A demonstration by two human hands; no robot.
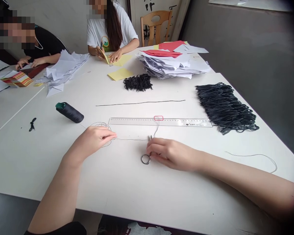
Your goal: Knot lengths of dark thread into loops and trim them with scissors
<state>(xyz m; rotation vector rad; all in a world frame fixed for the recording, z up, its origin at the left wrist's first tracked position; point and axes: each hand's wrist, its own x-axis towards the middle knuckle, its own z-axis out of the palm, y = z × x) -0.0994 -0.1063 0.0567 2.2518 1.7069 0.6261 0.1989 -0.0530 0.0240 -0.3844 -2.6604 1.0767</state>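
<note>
My left hand [95, 139] pinches a thin dark thread [131, 139], which runs across to the right. Loose loops of it lie around those fingers, and one strand leads back to a dark thread spool [72, 112] lying on its side. Small scissors [145, 159] are in my right hand [170, 151], one ring showing below the fingers and the pointed blades at the thread. Whether the blades touch the thread, I cannot tell. Just beyond lies a clear ruler [137, 122] with a small pink-edged piece [158, 118] on it and thread hanging from there.
Black looped cords [225, 107] are piled at the right, a smaller black bundle [138, 82] farther back. A straight cord [139, 102] lies behind the ruler. Paper stacks [171, 63] stand at the back. Two people sit across the table [117, 192], one handling yellow paper [123, 60].
</note>
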